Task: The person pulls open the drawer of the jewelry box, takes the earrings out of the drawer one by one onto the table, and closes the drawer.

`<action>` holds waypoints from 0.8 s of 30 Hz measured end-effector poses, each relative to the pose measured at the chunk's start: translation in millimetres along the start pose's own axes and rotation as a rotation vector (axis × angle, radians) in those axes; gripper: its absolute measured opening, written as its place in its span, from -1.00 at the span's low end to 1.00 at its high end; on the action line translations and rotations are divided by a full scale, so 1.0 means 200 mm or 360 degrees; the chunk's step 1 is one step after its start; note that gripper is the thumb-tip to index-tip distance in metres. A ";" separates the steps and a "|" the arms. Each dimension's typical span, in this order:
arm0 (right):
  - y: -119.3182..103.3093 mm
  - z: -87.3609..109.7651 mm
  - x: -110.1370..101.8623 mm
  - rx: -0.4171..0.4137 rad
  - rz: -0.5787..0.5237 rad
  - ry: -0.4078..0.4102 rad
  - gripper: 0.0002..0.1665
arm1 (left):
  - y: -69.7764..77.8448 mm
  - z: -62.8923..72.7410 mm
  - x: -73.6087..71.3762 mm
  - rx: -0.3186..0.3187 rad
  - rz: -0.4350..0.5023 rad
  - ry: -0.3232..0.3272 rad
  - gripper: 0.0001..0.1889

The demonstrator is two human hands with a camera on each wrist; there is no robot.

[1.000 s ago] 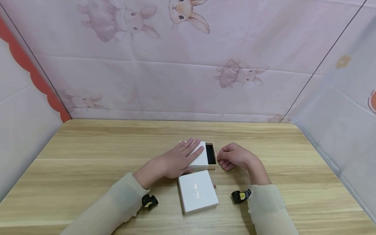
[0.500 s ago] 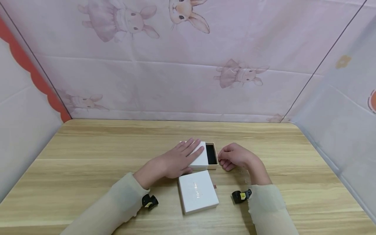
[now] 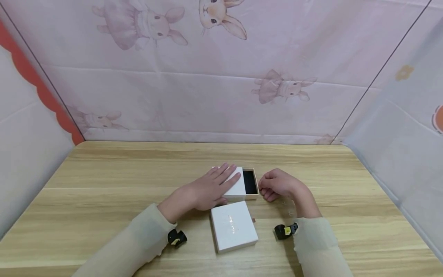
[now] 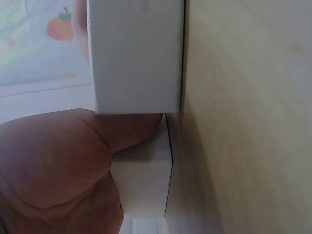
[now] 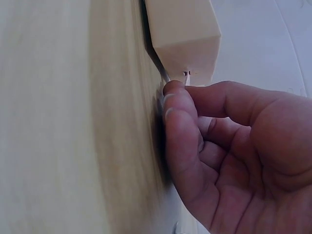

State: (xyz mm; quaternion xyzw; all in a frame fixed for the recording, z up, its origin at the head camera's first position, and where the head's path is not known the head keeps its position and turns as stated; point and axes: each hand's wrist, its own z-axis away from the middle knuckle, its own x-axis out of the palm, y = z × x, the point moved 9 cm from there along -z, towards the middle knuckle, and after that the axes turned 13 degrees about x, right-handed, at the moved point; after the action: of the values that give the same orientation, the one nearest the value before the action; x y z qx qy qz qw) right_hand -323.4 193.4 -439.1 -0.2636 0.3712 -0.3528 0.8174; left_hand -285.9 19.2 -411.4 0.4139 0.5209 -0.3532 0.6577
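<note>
A white drawer box lies past the middle of the table, its tray slid partly out to the right. The tray's inside is black where it shows. My left hand rests over the box's sleeve with fingers straight and spread. In the left wrist view its thumb lies along the sleeve's near side. My right hand is just right of the tray. In the right wrist view thumb and forefinger pinch a thin ribbon tab that comes out of the tray's end.
A second white box with shiny lettering lies shut on the wooden table, just in front of the first. A small dark reddish tab sticks out of its right side. A patterned curtain rises behind the table.
My right hand has moved slightly right, and the tray has slid a little further out of the sleeve with it. My left hand and the second box have stayed where they were.
</note>
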 end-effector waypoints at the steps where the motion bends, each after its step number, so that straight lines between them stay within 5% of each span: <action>1: 0.00 0.00 0.00 0.0001 -0.0002 -0.0003 -0.72 | 0.00 0.00 0.00 -0.0003 -0.0001 -0.0009 -0.18; 24: 0.02 0.00 -0.02 0.0021 0.0015 0.0000 -0.73 | 0.00 -0.01 0.00 0.0003 -0.0046 -0.0026 -0.18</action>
State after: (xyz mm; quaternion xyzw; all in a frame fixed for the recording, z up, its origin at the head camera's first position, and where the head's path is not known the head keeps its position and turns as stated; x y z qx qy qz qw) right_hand -323.8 198.5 -439.3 -0.2564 0.3702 -0.3515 0.8208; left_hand -287.1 20.6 -411.4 0.4039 0.5211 -0.3667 0.6564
